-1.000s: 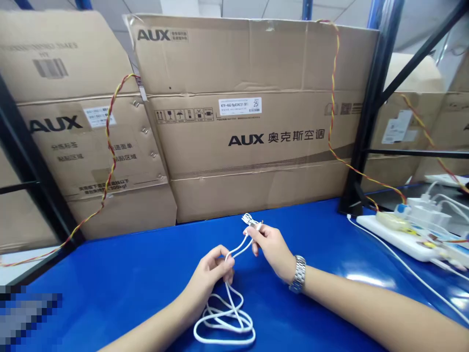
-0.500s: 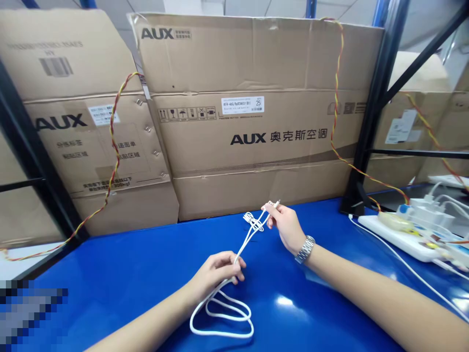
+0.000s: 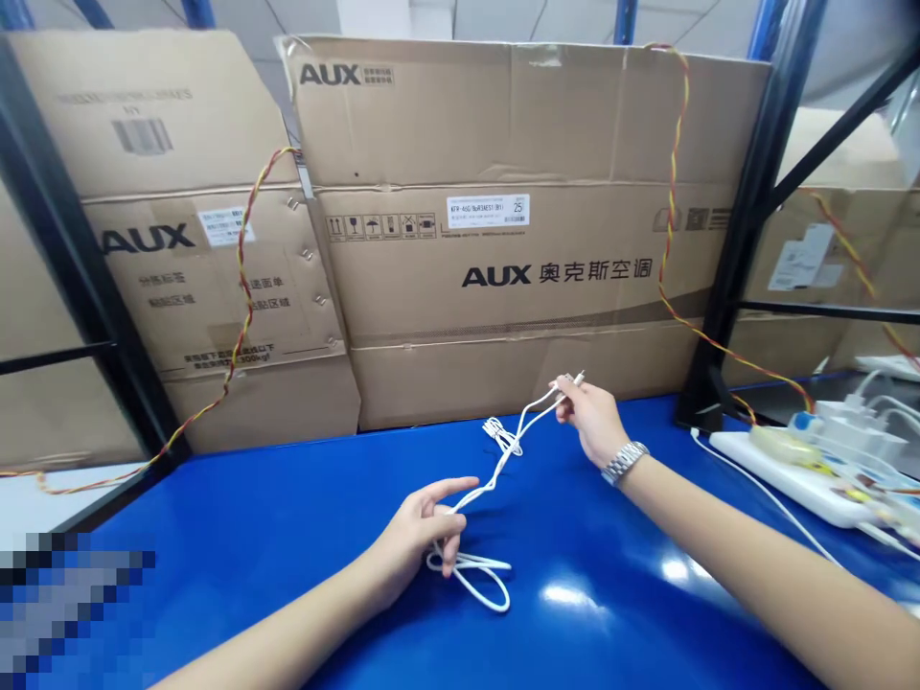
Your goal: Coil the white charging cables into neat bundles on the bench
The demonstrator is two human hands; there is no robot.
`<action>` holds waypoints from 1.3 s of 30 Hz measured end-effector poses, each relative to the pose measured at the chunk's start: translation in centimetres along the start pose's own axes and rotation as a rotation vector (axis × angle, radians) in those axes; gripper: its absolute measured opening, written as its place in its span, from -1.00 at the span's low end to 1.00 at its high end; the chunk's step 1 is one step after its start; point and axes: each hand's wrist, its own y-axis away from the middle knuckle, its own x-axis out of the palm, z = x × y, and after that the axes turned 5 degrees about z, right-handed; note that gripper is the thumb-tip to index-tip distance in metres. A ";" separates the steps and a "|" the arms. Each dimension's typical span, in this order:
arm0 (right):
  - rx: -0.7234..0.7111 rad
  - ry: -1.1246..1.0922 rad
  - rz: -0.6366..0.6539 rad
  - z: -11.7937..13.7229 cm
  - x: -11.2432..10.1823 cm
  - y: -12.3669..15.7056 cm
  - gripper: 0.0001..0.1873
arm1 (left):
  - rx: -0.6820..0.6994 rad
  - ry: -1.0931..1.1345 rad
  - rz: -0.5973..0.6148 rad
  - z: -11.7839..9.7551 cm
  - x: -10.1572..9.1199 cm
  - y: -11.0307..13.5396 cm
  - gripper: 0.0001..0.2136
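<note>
My right hand (image 3: 590,419) pinches the connector end of a white charging cable (image 3: 503,467) between thumb and fingers, raised above the blue table. My left hand (image 3: 417,533) is lower on the table, with the cable passing through its fingers and the index finger stretched out. A small coiled bundle of the cable (image 3: 501,437) hangs between my hands. Below my left hand, a loose cable loop (image 3: 471,579) lies on the table.
The blue tabletop (image 3: 575,498) ends at large AUX cardboard boxes (image 3: 503,268) with a twisted red-yellow wire (image 3: 668,249) running over them. A dark rack post (image 3: 740,220) stands at the back right. A white board with plugged-in chargers (image 3: 797,474) sits at the right.
My right hand has moved up and to the right, drawing more cable out of the loop. The loop on the table is smaller, and my left index finger has straightened.
</note>
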 end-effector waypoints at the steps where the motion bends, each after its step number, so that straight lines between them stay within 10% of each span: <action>1: 0.027 -0.024 -0.011 0.2 -0.2 0.0 -0.80 | 0.030 -0.027 -0.083 -0.1 -0.5 -0.2 -0.60; 5: 0.118 -0.118 -0.041 -0.2 -0.9 0.6 -0.86 | 0.178 -0.130 -0.530 -1.4 -3.5 -1.1 -0.72; 13: 0.300 -0.183 0.178 -2.0 0.8 5.6 -0.81 | 0.228 -0.129 -0.924 0.3 -6.8 -1.4 -0.64; 19: 0.236 -0.171 0.301 -1.1 1.7 7.4 -0.72 | 0.195 -0.120 -0.879 1.2 -6.5 -1.6 -0.65; 31: 0.092 -0.175 -0.288 -0.3 -6.0 -1.5 -0.78 | 0.043 -0.191 -0.386 0.1 -2.1 -1.4 -0.76; 39: 0.076 -0.128 -0.458 0.0 -8.6 -3.4 -0.69 | 0.160 0.182 -0.597 0.4 -4.4 -1.8 -0.78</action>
